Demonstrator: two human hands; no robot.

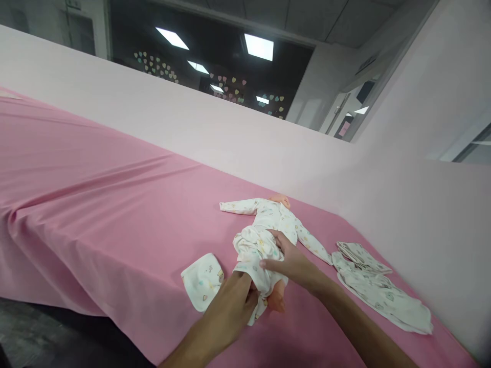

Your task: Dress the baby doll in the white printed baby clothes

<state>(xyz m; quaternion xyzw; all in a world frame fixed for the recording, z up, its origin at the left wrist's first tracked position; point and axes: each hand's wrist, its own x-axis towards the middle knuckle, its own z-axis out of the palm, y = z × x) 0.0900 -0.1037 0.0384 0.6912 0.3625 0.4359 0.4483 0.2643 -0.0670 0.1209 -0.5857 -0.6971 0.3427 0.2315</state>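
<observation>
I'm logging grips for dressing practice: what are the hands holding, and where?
Both the left hand and right hand grip the bunched printed trousers at the doll's legs, near the lower end.

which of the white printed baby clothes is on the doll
The long-sleeved romper is on the doll; both hands grip its bunched lower end. The baby cap and the loose garment lie flat on the pink sheet, untouched.

The left hand [233, 299] buries its fingertips in the bunched suit [256, 245], so its grip is hidden. The doll [276, 299] is nearly all covered: only a foot and a sliver of head show. Both forearms run off the bottom edge.
</observation>
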